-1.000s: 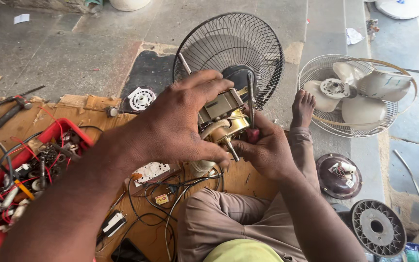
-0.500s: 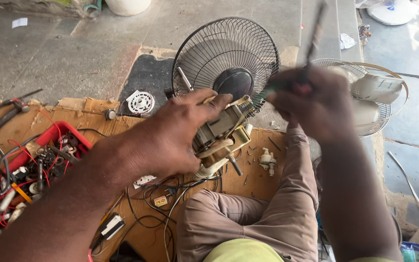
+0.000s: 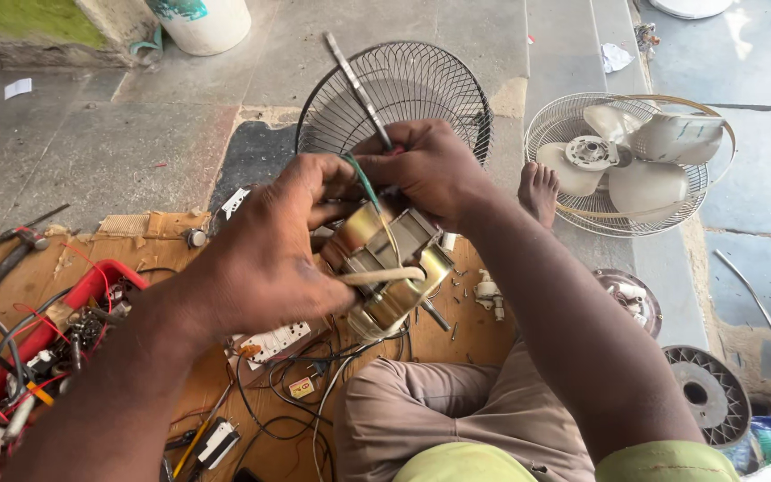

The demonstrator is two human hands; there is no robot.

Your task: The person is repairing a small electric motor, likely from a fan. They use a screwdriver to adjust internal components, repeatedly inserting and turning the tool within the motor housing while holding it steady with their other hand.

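1. Fingers (image 3: 332, 201) of the left hand (image 3: 261, 259) clamp the brass-coloured bare fan motor (image 3: 385, 268), held above the lap.
2. The right hand (image 3: 430, 174) at 12 o'clock pinches a slim metal screwdriver (image 3: 359, 89) against it.
3. The casing is already off; the black round wire guard (image 3: 403, 98) lies beyond at 12 o'clock, and reassembly looks pending.

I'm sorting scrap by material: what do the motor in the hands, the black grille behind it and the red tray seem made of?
Motor: looks like metal, with a brassy-gold sheen on its casing and grey stacked plates in the middle. Grille: probably thin steel wire, painted or coated black. Tray: likely plastic, judging by its uniform bright red, smooth moulded rim.
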